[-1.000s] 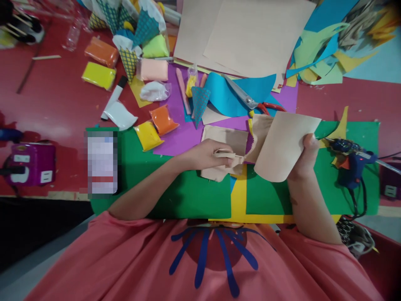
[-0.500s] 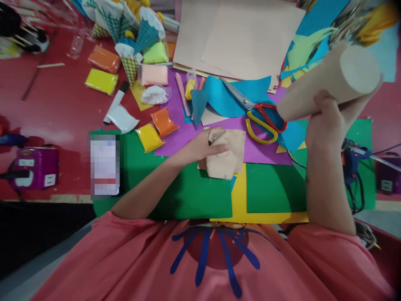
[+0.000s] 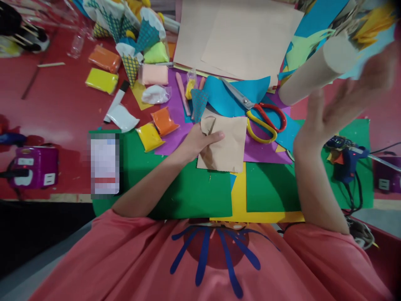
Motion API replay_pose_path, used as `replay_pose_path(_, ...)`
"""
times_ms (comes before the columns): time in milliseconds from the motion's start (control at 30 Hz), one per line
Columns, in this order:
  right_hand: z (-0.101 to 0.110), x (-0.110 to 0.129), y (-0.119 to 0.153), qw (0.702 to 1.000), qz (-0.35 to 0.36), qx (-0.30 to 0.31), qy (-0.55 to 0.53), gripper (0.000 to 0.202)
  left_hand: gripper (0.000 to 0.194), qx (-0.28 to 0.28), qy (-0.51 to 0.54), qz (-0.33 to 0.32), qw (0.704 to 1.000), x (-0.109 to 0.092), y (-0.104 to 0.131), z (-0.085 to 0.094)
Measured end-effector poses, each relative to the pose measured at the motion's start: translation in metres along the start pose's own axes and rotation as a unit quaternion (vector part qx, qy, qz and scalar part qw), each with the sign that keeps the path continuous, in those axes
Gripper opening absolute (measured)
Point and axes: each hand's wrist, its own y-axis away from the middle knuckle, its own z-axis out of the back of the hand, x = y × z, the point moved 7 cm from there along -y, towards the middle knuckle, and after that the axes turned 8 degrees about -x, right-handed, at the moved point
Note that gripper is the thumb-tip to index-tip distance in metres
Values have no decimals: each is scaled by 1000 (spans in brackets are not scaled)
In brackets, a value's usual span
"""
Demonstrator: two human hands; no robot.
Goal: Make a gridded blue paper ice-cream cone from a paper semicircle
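My left hand (image 3: 199, 142) grips the left side of a small brown paper bag (image 3: 228, 144) with a zigzag lower edge. Thumb on top, it keeps the bag over the purple and green sheets. My right hand (image 3: 341, 104) is raised at the right, its fingers stretched out and blurred, holding nothing. Just beyond it a beige cylinder (image 3: 308, 75) with a pale round end stands at the back right. Scissors (image 3: 250, 104) with one red and one yellow handle lie partly opened on blue paper, between my hands.
Clay packets (image 3: 164, 121), a marker (image 3: 117, 100) and decorated cones (image 3: 130, 62) lie at the left. A phone (image 3: 105, 165) rests on the green mat (image 3: 188, 192). At the right is a blue glue gun (image 3: 346, 165) with a cord. Large beige sheets (image 3: 238, 37) lie at the back.
My right hand has let go of the cylinder and opened; the cylinder now stands farther left. The flap of the paper bag that was folded forward now lies flatter, the left hand still on it.
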Motion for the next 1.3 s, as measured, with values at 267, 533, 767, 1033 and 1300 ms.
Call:
replay_pose_path(267, -66, -62, 84, 930, -231, 287, 5, 36, 44, -30, -90, -126, 988, -15, 1, 3)
replay_pose_path(533, -29, -60, 44, 984, -162, 51, -59, 22, 46, -205, -301, -296, 883, -38, -7, 44)
replay_pose_path(767, -12, -60, 31, 1000, -8, 14, -2, 30, 52, -117, -523, -251, 806, -30, -9, 25)
replay_pose_path(1033, -3, -59, 29, 996, 86, -21, 24, 23, 54, -134, -574, -254, 767, -32, -8, 30)
replay_pose_path(1300, -9, -42, 46, 977, 174, 31, 121, 21, 45, -14, -464, -347, 815, -43, 7, 4)
